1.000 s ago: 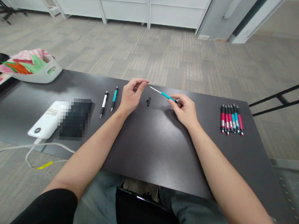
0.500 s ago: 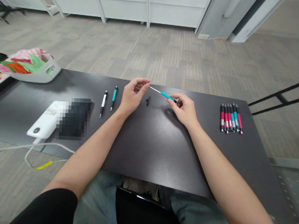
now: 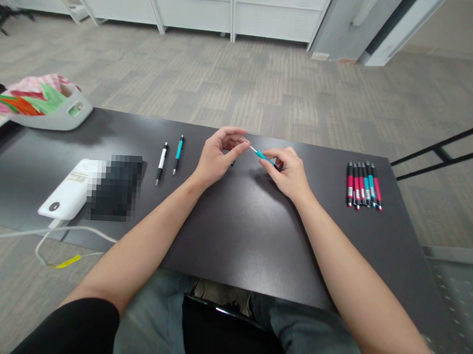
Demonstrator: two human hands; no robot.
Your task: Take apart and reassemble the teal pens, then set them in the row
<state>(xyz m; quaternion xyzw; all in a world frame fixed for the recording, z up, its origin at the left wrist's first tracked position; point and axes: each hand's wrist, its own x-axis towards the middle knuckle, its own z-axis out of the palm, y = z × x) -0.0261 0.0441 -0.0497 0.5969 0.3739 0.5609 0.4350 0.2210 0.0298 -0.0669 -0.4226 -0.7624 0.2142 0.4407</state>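
My right hand [image 3: 290, 172] pinches the teal pen barrel [image 3: 263, 157], tilted with its upper end toward my left hand. A thin white refill [image 3: 253, 148] sticks out of that end. The fingertips of my left hand [image 3: 218, 154] are closed on the refill's other end. Just beyond my left thumb, a small black pen part [image 3: 233, 164] lies on the table, mostly hidden by the hand. To the left of that hand lie a teal pen [image 3: 178, 155] and a white pen [image 3: 161, 164], side by side with black grips.
Several pink and teal pens [image 3: 365, 185] lie in a row at the right of the dark table [image 3: 241, 240]. On the left are a white power bank [image 3: 67, 189] with a cable [image 3: 79, 228], a blurred-out dark object [image 3: 115, 186] and a patterned bag [image 3: 42, 103].
My left hand has moved right, toward my right hand, and less of the refill shows between them. The small black part is now mostly covered by my left hand.
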